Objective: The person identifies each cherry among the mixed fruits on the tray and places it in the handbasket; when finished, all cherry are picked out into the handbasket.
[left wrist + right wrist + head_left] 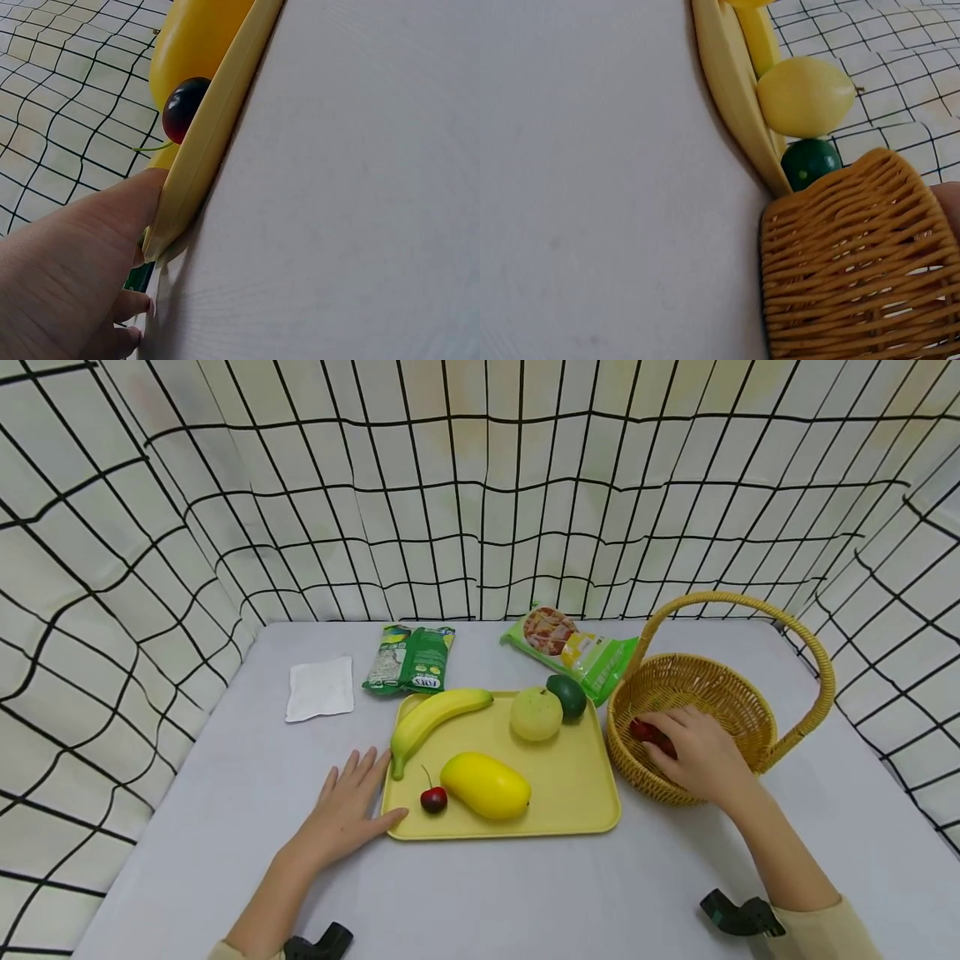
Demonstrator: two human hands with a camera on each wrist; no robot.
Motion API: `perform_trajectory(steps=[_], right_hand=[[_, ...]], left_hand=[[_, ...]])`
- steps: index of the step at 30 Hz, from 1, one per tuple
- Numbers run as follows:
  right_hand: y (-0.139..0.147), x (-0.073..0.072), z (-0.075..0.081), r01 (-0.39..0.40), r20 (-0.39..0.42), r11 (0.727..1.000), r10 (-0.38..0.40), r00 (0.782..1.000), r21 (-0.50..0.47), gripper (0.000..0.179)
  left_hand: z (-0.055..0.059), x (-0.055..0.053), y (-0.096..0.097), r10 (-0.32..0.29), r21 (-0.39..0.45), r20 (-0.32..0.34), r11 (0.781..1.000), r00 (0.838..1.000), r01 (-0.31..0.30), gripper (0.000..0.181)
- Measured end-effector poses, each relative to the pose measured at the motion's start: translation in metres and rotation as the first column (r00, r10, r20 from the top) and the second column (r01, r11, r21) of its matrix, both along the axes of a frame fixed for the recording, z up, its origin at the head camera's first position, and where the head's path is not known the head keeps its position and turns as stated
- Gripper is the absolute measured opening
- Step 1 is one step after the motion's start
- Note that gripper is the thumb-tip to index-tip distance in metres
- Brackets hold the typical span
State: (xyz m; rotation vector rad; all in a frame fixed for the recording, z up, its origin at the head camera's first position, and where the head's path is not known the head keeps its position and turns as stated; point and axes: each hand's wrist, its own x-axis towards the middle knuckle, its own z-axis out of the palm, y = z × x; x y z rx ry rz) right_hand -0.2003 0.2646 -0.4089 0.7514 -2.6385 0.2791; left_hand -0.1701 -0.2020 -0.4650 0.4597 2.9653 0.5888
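My right hand [697,753] reaches inside a wicker basket [637,777] and grips a dark red fruit [651,737], whose kind is partly hidden by the fingers. In the right wrist view the basket wall covers most of that hand. With fingers spread, my left hand [341,817] touches the left edge of a yellow tray [573,785]; its thumb lies on the rim near a cherry [433,800]. Also on the tray are a yellow mango [486,786], a banana [437,720], a pale round fruit [536,714] and a dark green fruit [567,697].
Behind the tray lie a green snack packet [411,658] and a green bag with a food picture [573,647]. A white folded cloth [320,688] rests at the left. The basket's tall handle [821,689] arches over its opening. Black netting on white walls surrounds the table.
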Motion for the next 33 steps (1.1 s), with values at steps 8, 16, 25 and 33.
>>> perform_trajectory(steps=[8,16,25,33], right_hand=[[0.007,-0.009,-0.010,0.013,0.112,0.999,-0.017,0.994,0.033,0.034],[0.009,-0.014,-0.017,-0.011,0.124,0.999,0.006,0.992,0.040,0.031],[0.010,-0.017,-0.020,-0.014,0.091,0.997,0.007,0.996,0.074,0.029],[0.011,-0.018,-0.021,-0.022,0.070,0.995,0.015,0.997,0.093,0.031]], left_hand=[[0.001,-0.002,-0.001,0.005,0.010,0.011,1.000,1.000,-0.006,0.090],[-0.001,-0.002,-0.001,0.001,0.016,0.010,1.000,1.000,-0.001,0.090],[-0.001,-0.002,-0.001,0.002,0.016,0.012,1.000,1.000,-0.002,0.090],[0.000,-0.002,0.001,0.005,0.015,0.026,1.000,1.000,-0.006,0.090]])
